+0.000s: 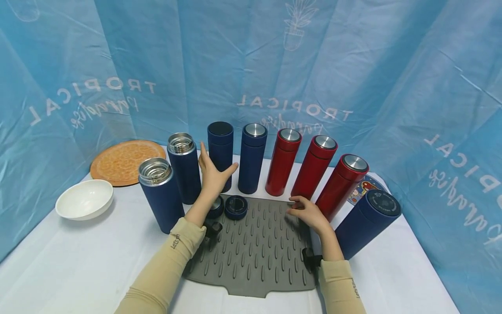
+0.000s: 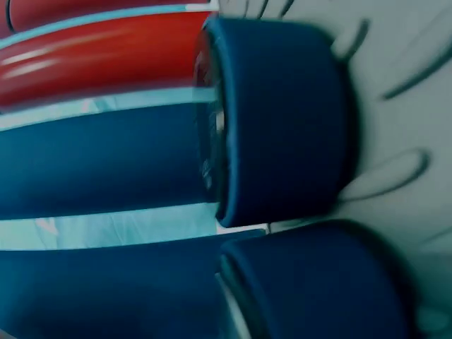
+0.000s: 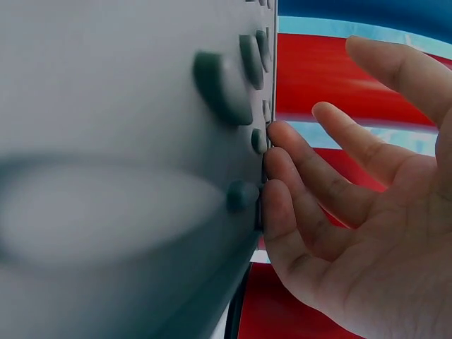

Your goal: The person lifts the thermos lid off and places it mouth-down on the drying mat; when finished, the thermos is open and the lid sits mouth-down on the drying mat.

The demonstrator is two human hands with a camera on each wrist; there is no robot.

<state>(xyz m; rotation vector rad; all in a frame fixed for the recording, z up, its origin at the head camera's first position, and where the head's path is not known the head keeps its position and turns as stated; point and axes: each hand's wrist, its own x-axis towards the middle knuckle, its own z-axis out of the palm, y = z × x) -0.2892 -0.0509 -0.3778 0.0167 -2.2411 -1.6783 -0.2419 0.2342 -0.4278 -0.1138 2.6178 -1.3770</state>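
The left hand (image 1: 213, 178) was spread before a black-topped blue bottle (image 1: 221, 148) — the right hand (image 1: 311, 216), fingers loosely parted, at the right edge of a grey mat (image 1: 256, 259) bearing two dark caps (image 1: 236, 207) far left.

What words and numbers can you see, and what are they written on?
"TROPICAL": curtain, several times, backwards.
"paradise": curtain, under "TROPICAL", curly and backwards.
"Lets": left sleeve; the rest is unclear.
"Lets": right sleeve; the rest is unclear.
Too small to read: print on the right loose lid and on top of the far-right blue bottle.
I can't read any numbers.
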